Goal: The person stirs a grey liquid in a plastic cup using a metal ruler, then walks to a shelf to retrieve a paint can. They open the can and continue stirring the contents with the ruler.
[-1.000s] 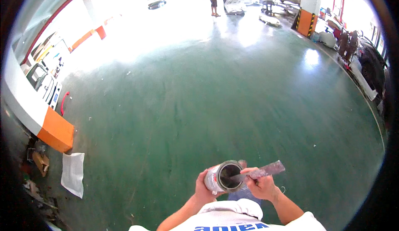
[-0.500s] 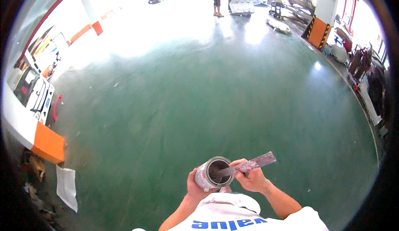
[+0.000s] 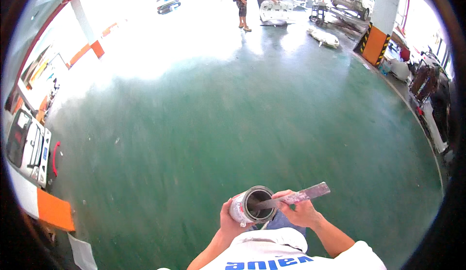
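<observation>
Tilted in front of my shirt is an open metal paint can (image 3: 239, 210) with a pale printed label. My left hand (image 3: 226, 221) is wrapped round its left side. A flat stirring stick (image 3: 313, 192), stained with pinkish-grey residue, slants into the mouth of the can. My right hand (image 3: 298, 213) grips the stick near its middle, just right of the rim. The stick's lower end is inside the can, against the dark interior. How much the can contains is hard to make out.
Green glossy floor (image 3: 233, 124) stretches ahead. An orange-and-white pillar base (image 3: 55, 210) and a white vehicle (image 3: 33, 148) stand at left. Far ahead, a person (image 3: 241, 3) stands beside another bending over a white panel (image 3: 276, 12). Car parts (image 3: 427, 90) line the right wall beyond a striped pillar (image 3: 374, 44).
The surroundings have shifted down in view, with the left pillar base nearer the lower edge. Both hands keep their holds, and the can and stick have shifted slightly right. A blue-clad leg now shows below the can.
</observation>
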Motion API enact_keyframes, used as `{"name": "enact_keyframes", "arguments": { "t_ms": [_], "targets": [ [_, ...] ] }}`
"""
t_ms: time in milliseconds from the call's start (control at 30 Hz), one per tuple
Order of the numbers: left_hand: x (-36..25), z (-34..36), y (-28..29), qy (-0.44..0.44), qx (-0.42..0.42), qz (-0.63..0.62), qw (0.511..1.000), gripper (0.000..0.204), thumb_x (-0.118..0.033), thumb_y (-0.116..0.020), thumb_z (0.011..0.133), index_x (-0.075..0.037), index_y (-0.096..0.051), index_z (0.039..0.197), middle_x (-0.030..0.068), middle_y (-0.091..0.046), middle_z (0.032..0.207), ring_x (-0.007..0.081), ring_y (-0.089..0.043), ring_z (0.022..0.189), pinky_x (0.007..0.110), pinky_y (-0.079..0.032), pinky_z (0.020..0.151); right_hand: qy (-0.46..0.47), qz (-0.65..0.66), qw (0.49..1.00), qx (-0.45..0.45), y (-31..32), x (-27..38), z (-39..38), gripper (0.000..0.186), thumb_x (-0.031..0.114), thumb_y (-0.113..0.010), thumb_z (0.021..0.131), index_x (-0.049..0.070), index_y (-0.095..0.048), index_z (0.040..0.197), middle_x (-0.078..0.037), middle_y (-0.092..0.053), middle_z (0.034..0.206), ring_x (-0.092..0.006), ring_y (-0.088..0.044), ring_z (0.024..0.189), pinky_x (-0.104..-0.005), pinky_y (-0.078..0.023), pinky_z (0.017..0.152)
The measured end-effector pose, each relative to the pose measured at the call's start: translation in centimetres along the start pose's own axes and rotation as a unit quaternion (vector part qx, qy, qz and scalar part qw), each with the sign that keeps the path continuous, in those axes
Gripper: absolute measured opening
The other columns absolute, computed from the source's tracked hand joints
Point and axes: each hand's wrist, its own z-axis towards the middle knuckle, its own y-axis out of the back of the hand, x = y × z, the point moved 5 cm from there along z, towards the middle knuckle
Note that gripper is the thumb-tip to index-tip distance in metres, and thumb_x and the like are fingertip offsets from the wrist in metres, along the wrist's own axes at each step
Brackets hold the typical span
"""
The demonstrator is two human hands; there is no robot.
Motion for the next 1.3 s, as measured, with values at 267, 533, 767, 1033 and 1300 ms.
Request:
{"name": "enact_keyframes", "arguments": {
  "t_ms": [267, 533, 767, 1033, 1300],
  "targets": [
    [-14.8, 27.8, -5.9, -0.033, -0.025, 0.070, 0.997, 0.057, -0.053, -0.045, 0.098, -0.016, -0.055, 0.141, 0.0124, -0.056, 0.147, 0.0348, -0.051, 0.137, 0.064, -0.041, 0.111, 0.034, 0.076, 0.996, -0.004, 8.8, -14.8, 26.2, 0.024, 0.007, -0.063, 0.100, 0.006, -0.068, 0.123, -0.009, -0.072, 0.106, -0.0204, -0.068, 0.090, -0.0338, -0.053, 0.078],
    [-27.4, 52.3, -14.2, -0.093, -0.036, -0.001, 0.995, 0.067, -0.057, -0.042, 0.098, -0.013, -0.052, 0.147, 0.0127, -0.054, 0.150, 0.0346, -0.050, 0.138, 0.059, -0.041, 0.113, 0.144, -0.062, 0.986, 0.062, 21.5, -19.1, 57.3, 0.028, 0.004, -0.068, 0.093, 0.008, -0.070, 0.121, -0.008, -0.071, 0.092, -0.0230, -0.070, 0.076, -0.0347, -0.057, 0.068],
    [-40.7, 73.8, -20.3, -0.111, -0.014, -0.027, 0.993, 0.059, -0.050, -0.045, 0.100, -0.015, -0.050, 0.146, 0.0127, -0.056, 0.146, 0.0353, -0.055, 0.133, 0.060, -0.051, 0.103, 0.067, -0.040, 0.985, 0.155, 27.2, -26.6, 81.9, 0.029, -0.002, -0.066, 0.092, 0.007, -0.070, 0.120, -0.008, -0.068, 0.084, -0.0176, -0.065, 0.068, -0.0309, -0.052, 0.060],
    [-61.2, 96.7, -29.6, -0.099, 0.026, -0.037, 0.994, 0.060, -0.047, -0.047, 0.099, -0.013, -0.049, 0.147, 0.0146, -0.053, 0.148, 0.0367, -0.054, 0.134, 0.065, -0.051, 0.100, 0.086, -0.109, 0.984, 0.110, 32.4, -32.1, 111.2, 0.024, -0.002, -0.066, 0.092, 0.004, -0.071, 0.114, -0.010, -0.069, 0.087, -0.0205, -0.063, 0.066, -0.0317, -0.051, 0.058],
    [-80.7, 119.0, -34.3, -0.065, 0.031, -0.009, 0.997, 0.062, -0.049, -0.043, 0.101, -0.012, -0.046, 0.150, 0.0142, -0.052, 0.150, 0.0375, -0.052, 0.137, 0.068, -0.048, 0.103, 0.070, 0.008, 0.997, 0.036, 36.1, -43.3, 138.7, 0.024, -0.005, -0.064, 0.093, 0.001, -0.071, 0.115, -0.009, -0.067, 0.086, -0.0144, -0.062, 0.072, -0.0303, -0.048, 0.059]
  ]
}}
